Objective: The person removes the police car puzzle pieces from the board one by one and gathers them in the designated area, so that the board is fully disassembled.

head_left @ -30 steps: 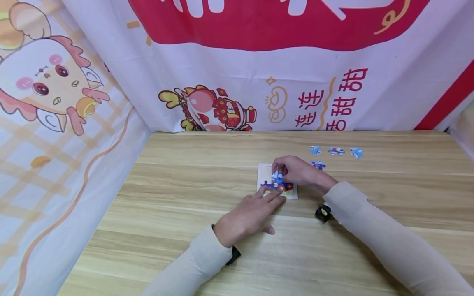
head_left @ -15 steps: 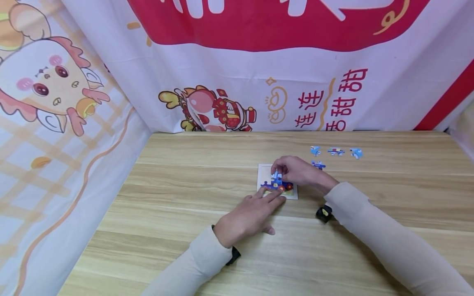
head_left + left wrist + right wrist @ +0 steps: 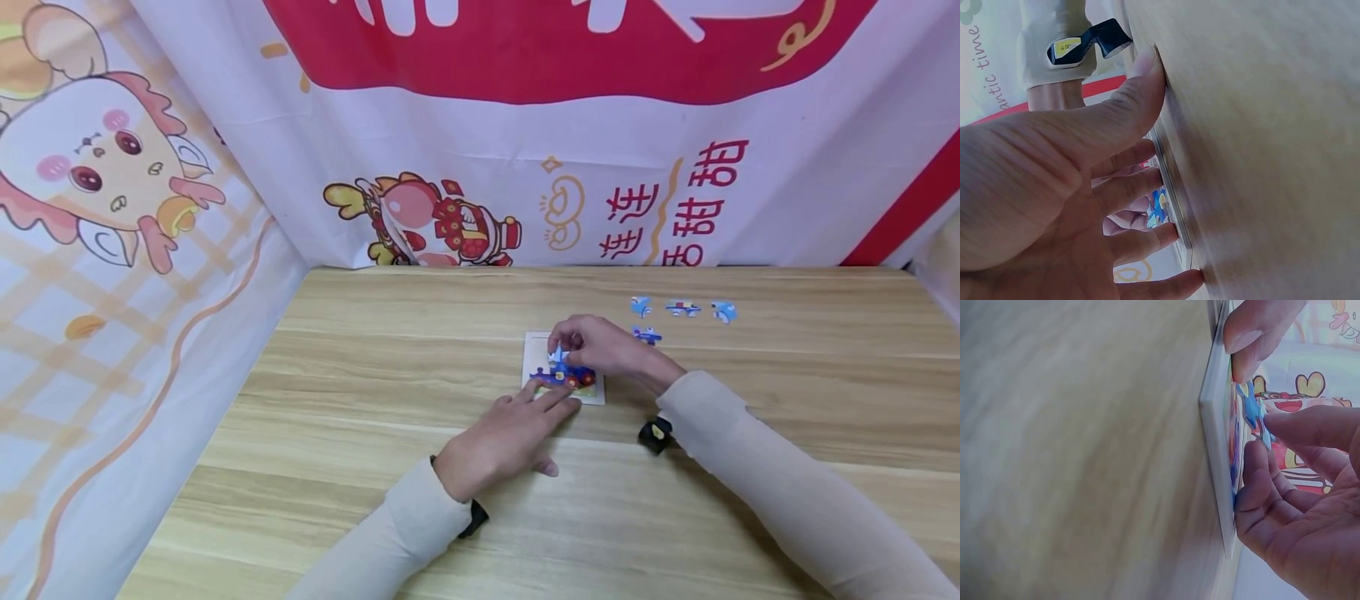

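A blue puzzle piece (image 3: 557,358) is pinched between thumb and fingers of the right hand (image 3: 597,344), tilted over the puzzle tray (image 3: 527,360), right of centre in the head view. The left hand (image 3: 501,437) is laid, fingers extended, at the tray's lower edge. Seating appears in hand; alignment before pressing is called for.

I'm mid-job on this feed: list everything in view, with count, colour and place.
tray: one, white rim, on the table under the hands
laid pieces: count unclear, blue with red wheels, in the tray
held piece: one, blue and white, pinched above the tray
loose pieces: four, mostly blue, beyond the tray to the right
table: one, wood-toned
printed cloth: count unclear, white, red, orange, behind and left
wrist gear: two, black, at the wrists
sleeves: two, beige
left hand: one, at tray's near edge
right hand: one, holding that piece
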`<action>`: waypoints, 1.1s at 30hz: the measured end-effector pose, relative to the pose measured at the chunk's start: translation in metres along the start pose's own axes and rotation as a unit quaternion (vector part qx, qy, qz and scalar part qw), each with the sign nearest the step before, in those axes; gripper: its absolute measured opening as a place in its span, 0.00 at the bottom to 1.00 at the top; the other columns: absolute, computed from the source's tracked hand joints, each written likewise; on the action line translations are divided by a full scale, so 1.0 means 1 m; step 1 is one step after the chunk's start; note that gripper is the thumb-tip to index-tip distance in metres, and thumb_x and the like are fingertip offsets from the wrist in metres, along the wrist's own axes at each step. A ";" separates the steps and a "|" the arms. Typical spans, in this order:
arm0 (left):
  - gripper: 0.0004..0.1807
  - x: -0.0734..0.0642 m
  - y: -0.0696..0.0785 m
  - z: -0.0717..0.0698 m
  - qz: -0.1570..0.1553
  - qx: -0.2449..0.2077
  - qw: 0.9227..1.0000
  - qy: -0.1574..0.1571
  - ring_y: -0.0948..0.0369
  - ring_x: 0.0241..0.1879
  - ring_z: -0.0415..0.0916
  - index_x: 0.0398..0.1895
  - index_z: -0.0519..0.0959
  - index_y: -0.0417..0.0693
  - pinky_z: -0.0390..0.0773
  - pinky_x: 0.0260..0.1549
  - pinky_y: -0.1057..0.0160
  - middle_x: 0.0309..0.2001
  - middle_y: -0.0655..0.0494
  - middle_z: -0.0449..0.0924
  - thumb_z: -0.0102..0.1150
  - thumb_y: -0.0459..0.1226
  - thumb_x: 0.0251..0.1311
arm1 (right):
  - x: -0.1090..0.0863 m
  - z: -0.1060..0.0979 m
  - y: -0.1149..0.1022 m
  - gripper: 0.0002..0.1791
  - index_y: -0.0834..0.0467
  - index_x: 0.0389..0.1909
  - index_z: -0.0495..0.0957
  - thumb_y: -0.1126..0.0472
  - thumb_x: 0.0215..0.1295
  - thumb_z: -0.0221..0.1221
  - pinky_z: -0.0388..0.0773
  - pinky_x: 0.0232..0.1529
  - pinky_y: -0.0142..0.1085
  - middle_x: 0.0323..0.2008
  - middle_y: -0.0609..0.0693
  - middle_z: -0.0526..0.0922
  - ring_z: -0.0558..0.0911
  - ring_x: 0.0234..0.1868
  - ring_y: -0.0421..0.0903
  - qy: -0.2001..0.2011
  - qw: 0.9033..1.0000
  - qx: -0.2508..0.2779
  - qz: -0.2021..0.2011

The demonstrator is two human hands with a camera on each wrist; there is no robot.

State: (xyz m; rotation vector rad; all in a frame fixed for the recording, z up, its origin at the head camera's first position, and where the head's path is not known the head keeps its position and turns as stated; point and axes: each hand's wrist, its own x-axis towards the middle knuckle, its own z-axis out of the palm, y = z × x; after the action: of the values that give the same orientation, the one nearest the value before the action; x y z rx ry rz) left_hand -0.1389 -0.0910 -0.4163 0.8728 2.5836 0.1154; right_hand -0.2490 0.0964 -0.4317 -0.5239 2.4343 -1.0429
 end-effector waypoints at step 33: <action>0.48 0.000 0.001 0.000 -0.005 0.002 1.000 -0.001 0.52 0.84 0.49 0.83 0.60 0.62 0.70 0.73 0.43 0.85 0.63 0.51 0.71 0.54 0.60 | -0.016 -0.019 0.007 0.12 0.56 0.44 0.84 0.72 0.73 0.54 0.79 0.58 0.49 0.43 0.54 0.83 0.82 0.47 0.50 0.049 0.998 0.030 -0.031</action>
State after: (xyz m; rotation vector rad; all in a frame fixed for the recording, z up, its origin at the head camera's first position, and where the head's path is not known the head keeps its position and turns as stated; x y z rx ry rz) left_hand -0.1380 -0.0898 -0.4162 0.8604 2.5866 0.1051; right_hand -0.2472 0.1197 -0.4211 -0.5432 2.4768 -1.1903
